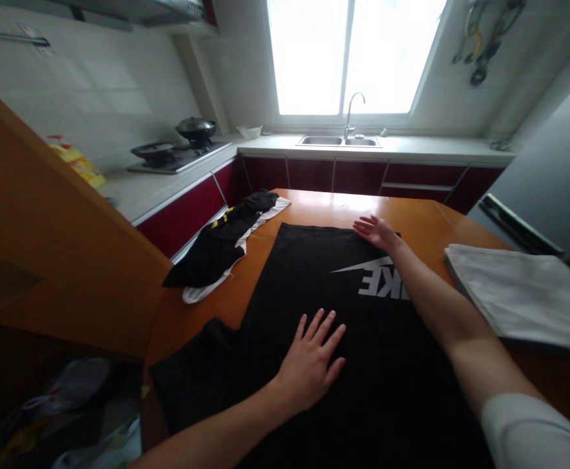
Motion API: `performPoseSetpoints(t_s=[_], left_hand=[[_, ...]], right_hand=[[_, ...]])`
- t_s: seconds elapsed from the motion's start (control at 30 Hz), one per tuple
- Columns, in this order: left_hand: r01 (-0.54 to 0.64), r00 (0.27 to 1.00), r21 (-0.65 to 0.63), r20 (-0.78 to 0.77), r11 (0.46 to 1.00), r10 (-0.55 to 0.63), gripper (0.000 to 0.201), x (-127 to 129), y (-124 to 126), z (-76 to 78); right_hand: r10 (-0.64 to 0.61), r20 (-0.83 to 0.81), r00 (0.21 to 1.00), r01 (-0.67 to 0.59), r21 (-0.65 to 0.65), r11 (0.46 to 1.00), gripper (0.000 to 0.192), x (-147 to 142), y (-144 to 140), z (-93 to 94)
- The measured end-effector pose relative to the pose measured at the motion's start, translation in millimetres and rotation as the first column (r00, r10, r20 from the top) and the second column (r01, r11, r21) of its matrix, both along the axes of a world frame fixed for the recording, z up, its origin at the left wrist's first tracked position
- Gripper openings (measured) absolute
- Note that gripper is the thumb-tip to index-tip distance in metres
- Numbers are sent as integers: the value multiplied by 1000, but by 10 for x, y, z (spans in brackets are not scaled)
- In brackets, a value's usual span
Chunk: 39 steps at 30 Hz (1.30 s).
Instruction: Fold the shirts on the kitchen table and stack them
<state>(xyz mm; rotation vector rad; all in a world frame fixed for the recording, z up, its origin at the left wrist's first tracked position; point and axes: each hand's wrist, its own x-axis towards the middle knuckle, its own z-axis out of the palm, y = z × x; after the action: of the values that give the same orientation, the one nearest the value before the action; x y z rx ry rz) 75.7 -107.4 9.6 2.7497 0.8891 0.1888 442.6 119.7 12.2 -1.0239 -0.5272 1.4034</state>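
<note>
Shirt [314, 286] spread flat on surface [309, 205], pinned under flat open left hand [311, 361], right hand [375, 231] splayed at far edge; likely to bunch if pressed unevenly.

Black printed T-shirt [314, 286]: logo lettering partly covered by right forearm [431, 299]; lower hem cut off by frame edge.

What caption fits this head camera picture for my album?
Both hands, left hand and right hand, lie flat on a black T-shirt spread on a wooden table.
</note>
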Motion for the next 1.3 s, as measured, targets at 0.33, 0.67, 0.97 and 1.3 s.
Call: performPoseSetpoints(t_s=[0.33,0.67,0.97,1.3], left_hand=[[-4,1000,-43,16,999,5,60,7,4,-17],[-6,999,-33,47,999,7,59,-9,-32,-49],[-5,998,-12,57,1000,5,58,-11,-21,-65],[-11,998,51,63,999,8,55,30,45,-96]], right_hand=[[911,6,413,-910,42,412,50,-1711,-132,164],[441,-31,897,-441,-29,897,36,-1964,887,-23],[256,192,948,-270,52,962,18,-2108,538,310],[-135,879,458,-204,252,946,19,-1539,-1824,198]])
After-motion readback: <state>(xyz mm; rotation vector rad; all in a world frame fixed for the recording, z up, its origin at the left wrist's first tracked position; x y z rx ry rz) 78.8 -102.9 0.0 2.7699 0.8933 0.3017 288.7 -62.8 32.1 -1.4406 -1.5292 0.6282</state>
